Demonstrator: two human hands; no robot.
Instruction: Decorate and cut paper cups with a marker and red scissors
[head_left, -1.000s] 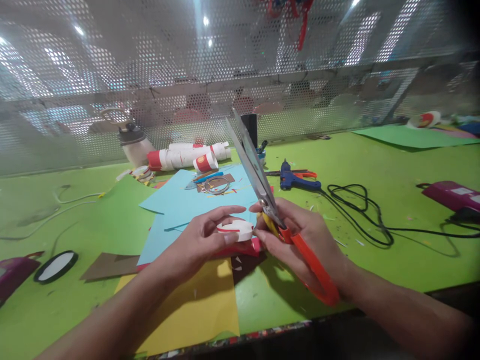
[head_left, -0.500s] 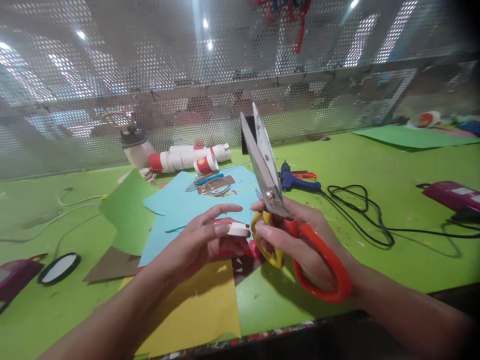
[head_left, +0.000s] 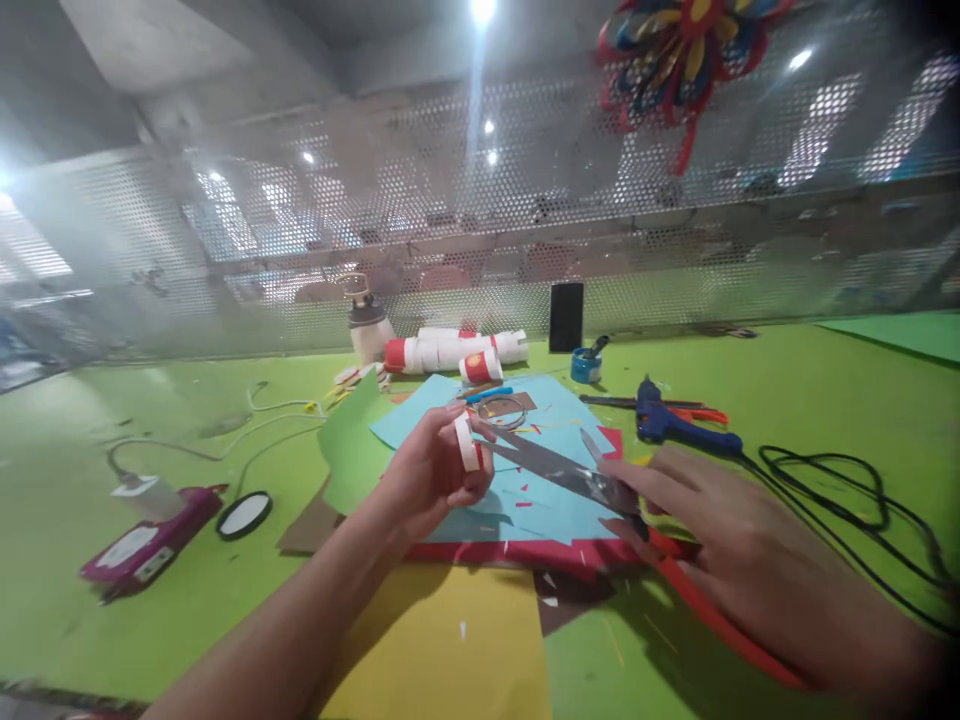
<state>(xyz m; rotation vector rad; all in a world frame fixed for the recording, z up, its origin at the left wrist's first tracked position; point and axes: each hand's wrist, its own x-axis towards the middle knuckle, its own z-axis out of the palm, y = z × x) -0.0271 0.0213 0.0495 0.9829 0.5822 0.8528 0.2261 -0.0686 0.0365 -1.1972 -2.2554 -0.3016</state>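
Note:
My left hand (head_left: pixel 424 475) is closed on a short white and red paper cup piece (head_left: pixel 466 443), held above the blue paper sheets (head_left: pixel 551 505). My right hand (head_left: pixel 739 525) grips large scissors (head_left: pixel 562 470) with orange-red and yellow handles. The blades point left, with their tips at the cup piece; whether they touch it I cannot tell. Near my right fingertips a small pointed piece (head_left: pixel 591 445) sticks up, its kind unclear. Red and white paper scraps lie below, on the blue paper and on a yellow sheet (head_left: pixel 442 640).
Stacked paper cups (head_left: pixel 457 352), a single cup (head_left: pixel 481 366) and a spray bottle (head_left: pixel 369 330) stand behind. To the right lie a blue glue gun (head_left: pixel 675 425) with a black cord (head_left: pixel 825 470) and a blue jar (head_left: pixel 586 366). A purple power strip (head_left: pixel 154 540) lies left.
The scissors have swung from pointing up to pointing left, with their tips now at the cup piece. My left hand has turned the piece more upright. The view has tilted up and shifted left.

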